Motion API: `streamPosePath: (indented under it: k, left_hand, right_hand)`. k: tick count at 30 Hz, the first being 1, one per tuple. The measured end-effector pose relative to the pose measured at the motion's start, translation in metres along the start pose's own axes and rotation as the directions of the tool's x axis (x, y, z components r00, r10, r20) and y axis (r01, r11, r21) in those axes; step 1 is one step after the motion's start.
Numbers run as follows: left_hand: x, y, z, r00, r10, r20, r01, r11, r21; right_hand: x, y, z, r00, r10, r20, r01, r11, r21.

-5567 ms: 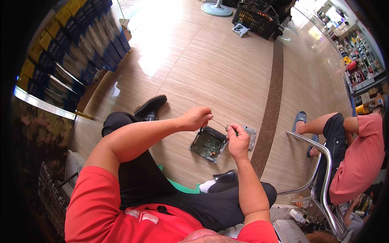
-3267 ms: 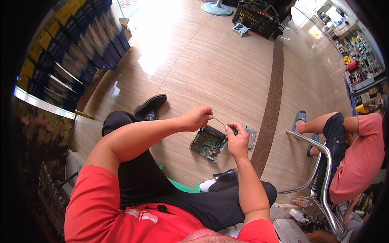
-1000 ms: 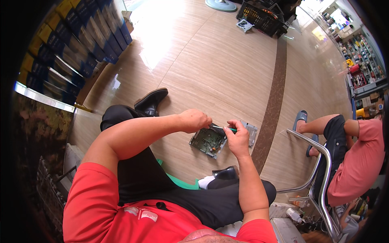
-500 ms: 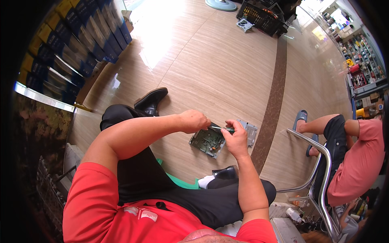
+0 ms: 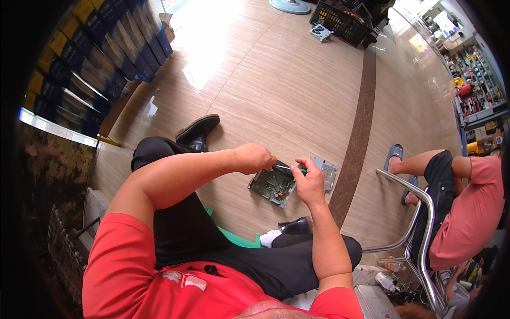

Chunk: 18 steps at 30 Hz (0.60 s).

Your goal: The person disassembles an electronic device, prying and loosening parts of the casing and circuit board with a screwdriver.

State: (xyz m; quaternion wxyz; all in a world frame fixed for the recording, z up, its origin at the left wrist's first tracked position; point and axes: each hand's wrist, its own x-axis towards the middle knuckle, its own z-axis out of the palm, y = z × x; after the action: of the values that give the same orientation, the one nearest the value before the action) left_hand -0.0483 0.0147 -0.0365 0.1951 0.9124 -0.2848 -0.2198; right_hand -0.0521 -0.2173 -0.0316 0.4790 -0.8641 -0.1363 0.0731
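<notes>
An opened electronic unit with a green circuit board (image 5: 272, 186) is below my hands, dark along its far edge. My left hand (image 5: 254, 158) is closed at the unit's far left corner, its fingertips partly hidden. In my right hand (image 5: 311, 182) is a screwdriver (image 5: 303, 170) with a green handle, gripped between thumb and fingers. Its thin metal shaft points left across the far edge of the unit, toward my left fingertips. Partly behind my right hand, a flat silver metal plate (image 5: 328, 173) lies on the floor.
Blue-and-yellow packages (image 5: 101, 48) line the left. A black crate (image 5: 340, 24) and a metal part (image 5: 321, 32) are at the far right. On the right a person in a pink shirt (image 5: 467, 212) sits by a metal-framed chair (image 5: 427, 212). Green material (image 5: 239, 239) lies under my legs.
The screwdriver has tilted slightly, its shaft now sloping more between my hands. My left hand has shifted very little; the unit and the plate stay in place.
</notes>
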Motion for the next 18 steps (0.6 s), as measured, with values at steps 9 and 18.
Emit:
streamPosePath:
  k: [9,18]
  left_hand:
    - [-0.0005,0.0005,-0.0014,1.000,0.002,0.024,-0.003,1.000,0.010]
    - [-0.0018,0.0024,-0.0018,0.998,0.013,0.057,-0.016,0.998,0.058]
  right_hand:
    - [0.0020,-0.0044,0.0003,0.991,-0.133,-0.020,0.133,0.991,0.029]
    - [0.0004,-0.0054,0.0006,0.992,-0.120,0.043,0.116,0.990,0.084]
